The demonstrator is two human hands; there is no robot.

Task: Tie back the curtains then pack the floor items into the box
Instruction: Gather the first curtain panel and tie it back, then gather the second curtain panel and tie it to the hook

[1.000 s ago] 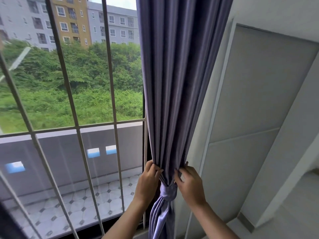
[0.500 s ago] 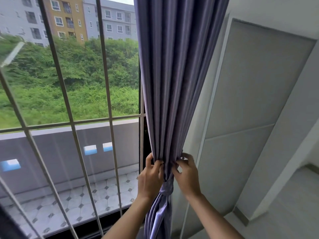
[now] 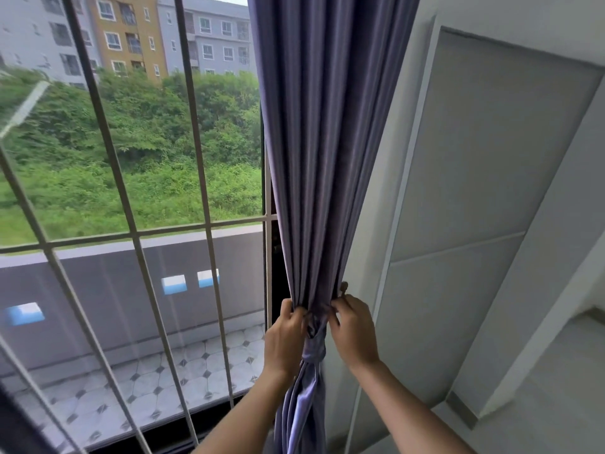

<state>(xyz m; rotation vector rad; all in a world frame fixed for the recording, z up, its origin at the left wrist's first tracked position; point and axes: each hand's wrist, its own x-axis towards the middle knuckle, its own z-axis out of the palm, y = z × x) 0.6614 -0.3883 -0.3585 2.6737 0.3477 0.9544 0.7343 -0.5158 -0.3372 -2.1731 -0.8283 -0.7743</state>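
Curtain-tying step: left hand [image 3: 284, 335] and right hand [image 3: 353, 329] both pinch curtain [image 3: 327, 158] folds just above the tie [image 3: 313, 350]. Next, probably even the folds.

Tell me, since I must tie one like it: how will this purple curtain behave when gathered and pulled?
The curtain is probably floppy: it hangs in soft folds and cinches narrow at the tie band. Its sheen suggests it may slip, so the left hand and right hand pinching it seems sensible.
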